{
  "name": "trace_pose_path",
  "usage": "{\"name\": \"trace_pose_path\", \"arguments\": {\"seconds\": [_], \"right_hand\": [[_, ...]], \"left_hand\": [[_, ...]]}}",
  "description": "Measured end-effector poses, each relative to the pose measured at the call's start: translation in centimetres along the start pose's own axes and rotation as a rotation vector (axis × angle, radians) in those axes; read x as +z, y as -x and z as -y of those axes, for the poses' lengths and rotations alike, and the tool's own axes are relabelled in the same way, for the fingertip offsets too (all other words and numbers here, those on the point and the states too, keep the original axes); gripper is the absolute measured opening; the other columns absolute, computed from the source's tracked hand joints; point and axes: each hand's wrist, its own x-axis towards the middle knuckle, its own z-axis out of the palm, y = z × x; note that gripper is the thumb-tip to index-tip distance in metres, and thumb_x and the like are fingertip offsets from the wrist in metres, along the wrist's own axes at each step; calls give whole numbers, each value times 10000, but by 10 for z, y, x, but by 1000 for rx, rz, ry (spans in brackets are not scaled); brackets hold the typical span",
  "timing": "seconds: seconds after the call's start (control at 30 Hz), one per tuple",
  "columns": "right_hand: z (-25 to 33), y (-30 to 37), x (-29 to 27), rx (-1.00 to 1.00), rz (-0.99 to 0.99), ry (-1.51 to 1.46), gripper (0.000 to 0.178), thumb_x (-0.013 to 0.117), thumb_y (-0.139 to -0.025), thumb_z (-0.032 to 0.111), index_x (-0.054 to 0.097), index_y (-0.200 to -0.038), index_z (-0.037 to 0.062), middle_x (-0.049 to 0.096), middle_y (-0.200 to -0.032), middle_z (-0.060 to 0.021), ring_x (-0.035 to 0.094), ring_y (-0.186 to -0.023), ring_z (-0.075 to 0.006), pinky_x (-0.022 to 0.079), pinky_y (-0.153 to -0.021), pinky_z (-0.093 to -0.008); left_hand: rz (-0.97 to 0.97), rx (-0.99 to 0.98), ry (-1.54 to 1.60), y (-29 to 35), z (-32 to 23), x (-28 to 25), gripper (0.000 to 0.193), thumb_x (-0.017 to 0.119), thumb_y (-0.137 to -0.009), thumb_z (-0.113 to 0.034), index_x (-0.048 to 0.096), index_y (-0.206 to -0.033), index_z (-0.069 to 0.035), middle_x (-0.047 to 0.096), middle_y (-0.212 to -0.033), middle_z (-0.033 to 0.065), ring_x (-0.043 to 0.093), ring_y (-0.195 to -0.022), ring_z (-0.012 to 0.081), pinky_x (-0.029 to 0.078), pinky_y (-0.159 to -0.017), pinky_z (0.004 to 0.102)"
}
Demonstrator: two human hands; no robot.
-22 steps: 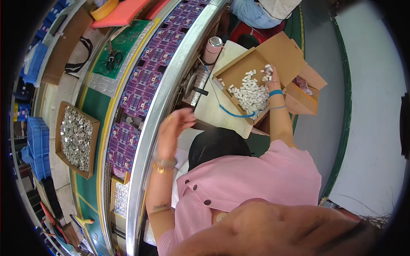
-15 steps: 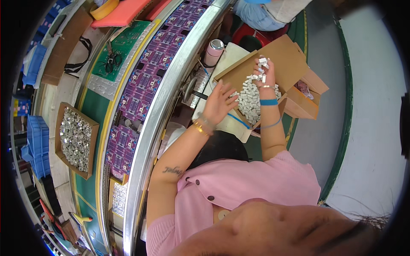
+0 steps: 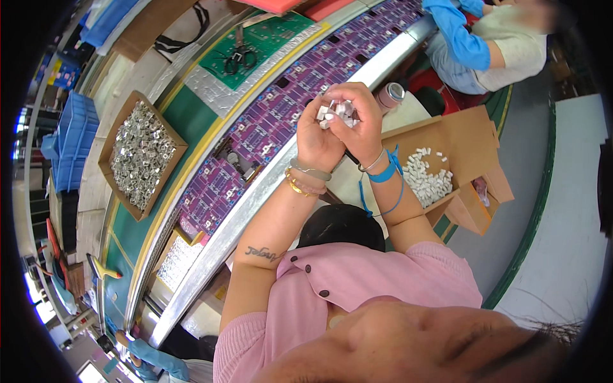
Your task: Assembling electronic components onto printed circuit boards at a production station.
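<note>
Cupped together over the rail edge, my left hand (image 3: 316, 140) and my right hand (image 3: 361, 115) hold a heap of small white plastic blocks (image 3: 343, 113) between them. The fingers of both hands curl round the heap, and its underside is hidden. Just beyond the hands runs a strip of purple circuit boards (image 3: 255, 131) with small parts on them. To the right of my right forearm stands an open cardboard box (image 3: 469, 131) with more white blocks (image 3: 429, 182) inside.
A cardboard tray (image 3: 167, 165) of small metallic parts stands on the left. Scissors (image 3: 240, 59) lie on a green circuit board (image 3: 271, 41). A metal rail (image 3: 217, 258) runs beside me. A pink cup (image 3: 389, 96) and a seated co-worker (image 3: 504, 57) are at the upper right.
My right hand has moved left from above the box, carrying white blocks, to meet my left hand. Both are now cupped together near the boards. The view has turned toward the line.
</note>
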Motion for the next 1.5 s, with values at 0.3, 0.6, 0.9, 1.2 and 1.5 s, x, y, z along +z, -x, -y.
{"name": "trace_pose_path", "arguments": {"seconds": [0.3, 0.6, 0.9, 1.2, 1.5], "right_hand": [[-6, -38, 52, 176, -182, -710, 333, 365, -982, 275, 533, -1048, -5, 566, -966, -92, 555, -849, -164, 452, -783, -285], [15, -45, 14, -2, 291, 165, 216, 657, -733, 28, 634, -946, 56, 596, -946, -90, 567, -816, -243, 473, -733, -331], [10, -46, 18, -278, 545, 464, 323, 624, -674, 58, 617, -997, 72, 597, -930, -57, 549, -842, -245, 478, -716, -332], [-66, -63, -59, 400, 101, 263, 232, 612, -803, 31, 629, -1034, 46, 644, -878, -64, 608, -799, -135, 488, -708, -258], [-121, -52, -63, 359, 172, 548, 155, 642, -769, 65, 646, -922, 42, 664, -823, -103, 645, -745, -226, 507, -684, -300]], "left_hand": [[-29, 107, 320, -6, -28, -9, 313, 398, -945, -232, 539, -1130, -22, 566, -1140, 134, 533, -1067, 265, 420, -960, 396], [135, 184, 278, 5, -58, -10, 389, 366, -959, -287, 469, -1240, -38, 504, -1264, 143, 457, -1206, 308, 403, -977, 439], [-135, 144, 122, 9, -49, -6, 414, 390, -961, -315, 496, -1239, -28, 562, -1179, 96, 532, -1085, 219, 419, -941, 368], [-242, 36, 76, 7, -46, -15, 336, 478, -895, -263, 540, -1117, -19, 583, -1071, 110, 594, -926, 257, 496, -735, 333], [-253, 134, -204, 8, -46, -13, 278, 535, -867, -100, 531, -1136, -28, 573, -1057, 77, 600, -940, 210, 484, -700, 282]]}}
